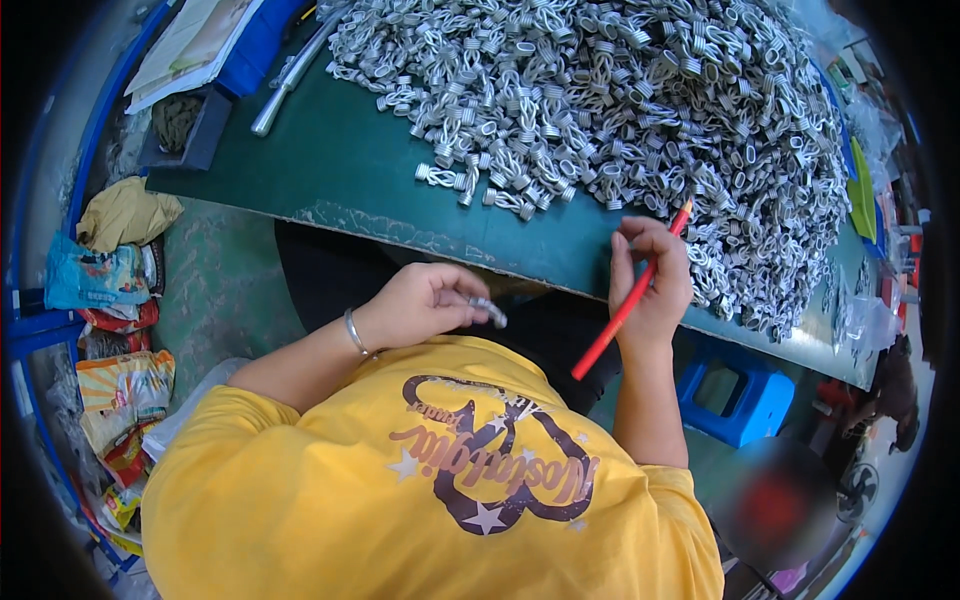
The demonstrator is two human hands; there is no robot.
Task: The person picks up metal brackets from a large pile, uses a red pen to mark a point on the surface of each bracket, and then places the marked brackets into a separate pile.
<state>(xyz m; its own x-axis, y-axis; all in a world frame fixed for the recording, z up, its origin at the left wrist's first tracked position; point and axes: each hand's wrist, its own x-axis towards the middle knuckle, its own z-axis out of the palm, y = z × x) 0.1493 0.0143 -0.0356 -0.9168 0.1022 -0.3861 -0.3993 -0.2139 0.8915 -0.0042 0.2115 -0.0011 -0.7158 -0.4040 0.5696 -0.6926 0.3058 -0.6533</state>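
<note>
My left hand (pixel 425 300), with a bracelet on its wrist, is in front of my body below the table edge. Its fingers are closed on a small silver looped metal part (pixel 489 309). My right hand (pixel 657 272) is raised at the table's front edge, gripping a red pencil (pixel 612 328). The pencil's sharpened tip points up and away, and its blunt end points down toward my shirt. Beyond both hands, a large heap of similar looped metal parts (pixel 600 110) with ridged ends covers much of the green table (pixel 330 160).
A white-handled tool (pixel 280 100) lies at the table's far left, near a grey bin (pixel 190 140) and a blue tray (pixel 255 50) with papers. Bags and packets (pixel 120 400) are stacked at left. A blue stool (pixel 745 395) stands under the table's right side.
</note>
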